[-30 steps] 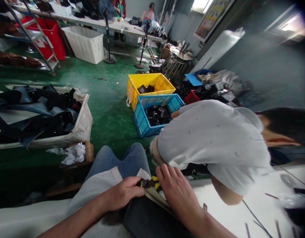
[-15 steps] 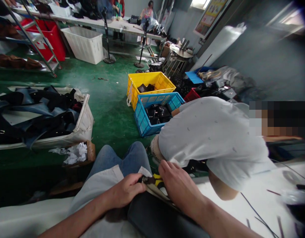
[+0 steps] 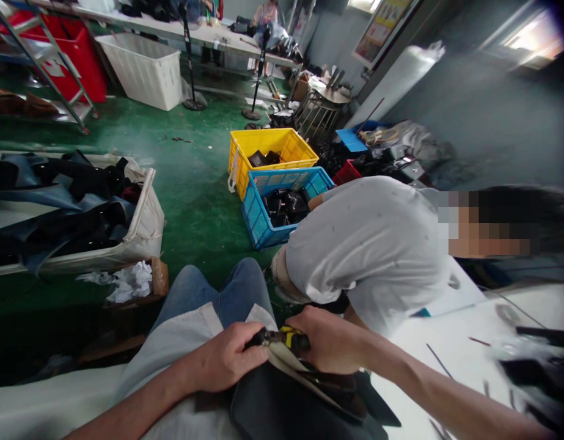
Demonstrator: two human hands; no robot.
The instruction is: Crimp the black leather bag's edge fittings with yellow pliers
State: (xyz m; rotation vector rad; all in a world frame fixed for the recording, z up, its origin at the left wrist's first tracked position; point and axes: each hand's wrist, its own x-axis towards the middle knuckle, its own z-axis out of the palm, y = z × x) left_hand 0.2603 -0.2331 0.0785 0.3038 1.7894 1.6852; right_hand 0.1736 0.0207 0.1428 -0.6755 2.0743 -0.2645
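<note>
My right hand [image 3: 332,339] is wrapped round the handles of yellow-and-black pliers [image 3: 289,337]. Their jaws point left, toward the fingers of my left hand [image 3: 229,354]. That hand is closed, pinching the edge of a black leather bag [image 3: 282,400] where a small dark piece sticks out by the jaws. Beige lining [image 3: 284,357] shows along the bag's opening. The bag rests on my lap against a pale apron [image 3: 185,342]. What exactly the jaws grip is too small to make out.
Close on my right, a co-worker in a grey shirt [image 3: 368,238] bends toward a blue crate [image 3: 267,235] of black items. Behind it stands a yellow crate [image 3: 272,137]. A white bin [image 3: 148,226] of dark pieces is at left; a white table [image 3: 442,330] lies at right.
My right hand has turned and lowered around the plier handles, its forearm swinging outward. More of the bag's opening shows. The co-worker's head has come further into view.
</note>
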